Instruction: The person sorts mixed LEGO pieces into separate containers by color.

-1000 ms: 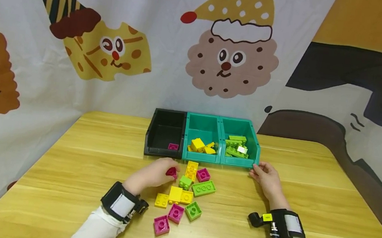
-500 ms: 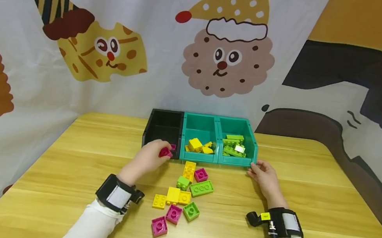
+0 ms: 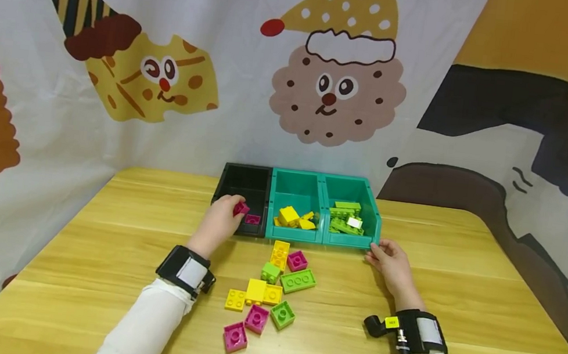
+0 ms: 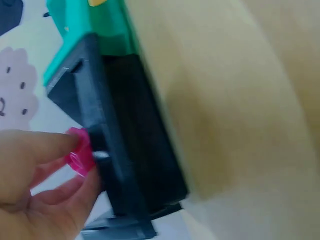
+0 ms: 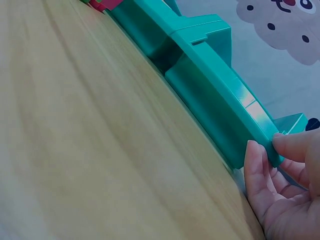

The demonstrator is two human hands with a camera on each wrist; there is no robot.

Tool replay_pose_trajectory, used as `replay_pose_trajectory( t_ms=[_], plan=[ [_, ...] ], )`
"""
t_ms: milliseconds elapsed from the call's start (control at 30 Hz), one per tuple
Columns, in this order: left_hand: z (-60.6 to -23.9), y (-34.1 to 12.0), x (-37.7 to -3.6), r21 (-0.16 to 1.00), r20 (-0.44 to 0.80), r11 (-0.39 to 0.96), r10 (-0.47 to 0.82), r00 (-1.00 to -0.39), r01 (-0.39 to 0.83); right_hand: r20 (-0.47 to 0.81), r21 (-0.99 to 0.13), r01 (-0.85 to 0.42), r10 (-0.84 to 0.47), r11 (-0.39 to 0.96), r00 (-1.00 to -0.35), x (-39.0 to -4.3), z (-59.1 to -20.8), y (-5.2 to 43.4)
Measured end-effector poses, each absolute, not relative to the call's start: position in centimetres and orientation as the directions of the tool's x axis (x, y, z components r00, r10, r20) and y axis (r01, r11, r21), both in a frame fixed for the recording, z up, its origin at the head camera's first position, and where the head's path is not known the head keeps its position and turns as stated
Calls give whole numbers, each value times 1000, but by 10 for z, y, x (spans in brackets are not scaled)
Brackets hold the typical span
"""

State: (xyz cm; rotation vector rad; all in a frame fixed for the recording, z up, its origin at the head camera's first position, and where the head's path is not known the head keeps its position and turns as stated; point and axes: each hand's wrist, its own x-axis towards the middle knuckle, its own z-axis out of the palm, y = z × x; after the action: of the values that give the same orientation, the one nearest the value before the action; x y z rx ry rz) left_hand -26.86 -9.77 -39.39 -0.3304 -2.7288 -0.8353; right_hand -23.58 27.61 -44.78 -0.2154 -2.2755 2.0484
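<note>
My left hand (image 3: pixel 218 222) pinches a magenta toy brick (image 3: pixel 241 208) between thumb and fingers, over the front part of the black bin (image 3: pixel 246 172). In the left wrist view the held brick (image 4: pixel 80 152) is right at the bin's front edge. Another magenta brick (image 3: pixel 252 219) lies inside that bin. At the right end of the row, my right hand (image 3: pixel 393 266) grips the front corner of a teal bin (image 3: pixel 350 240), thumb on its rim in the right wrist view. Green bricks (image 3: pixel 346 222) lie in this bin.
A middle teal bin (image 3: pixel 294 234) holds yellow bricks (image 3: pixel 290 217). In front of the bins, yellow, green and magenta bricks lie loose on the wooden table (image 3: pixel 329 334), among them a long green brick (image 3: pixel 298 281) and a magenta brick (image 3: pixel 235 337). A printed curtain (image 3: pixel 249 109) hangs behind.
My left hand has carried the magenta brick from the loose bricks on the table, up and leftward, to over the black bin. The right hand stays at the teal bin's corner.
</note>
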Motion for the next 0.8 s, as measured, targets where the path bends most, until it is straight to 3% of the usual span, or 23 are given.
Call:
replay_pose_trajectory(
  t_ms=[333, 600, 667, 800],
  plan=[
    [-397, -94, -281, 509, 189, 843, 87, -978, 173, -38, -994, 53, 150, 99, -988, -236, -447, 276],
    [-396, -91, -292, 481, 142, 867, 71, -987, 132, -53, -993, 69, 151, 99, -987, -235, -446, 275],
    [-407, -95, -302, 459, 180, 875, 76, -981, 152, -57, -992, 72, 147, 100, -987, -235, -446, 274],
    [-409, -94, -308, 449, 121, 887, 61, -991, 109, -53, -992, 69, 147, 104, -988, -235, -446, 274]
  ],
)
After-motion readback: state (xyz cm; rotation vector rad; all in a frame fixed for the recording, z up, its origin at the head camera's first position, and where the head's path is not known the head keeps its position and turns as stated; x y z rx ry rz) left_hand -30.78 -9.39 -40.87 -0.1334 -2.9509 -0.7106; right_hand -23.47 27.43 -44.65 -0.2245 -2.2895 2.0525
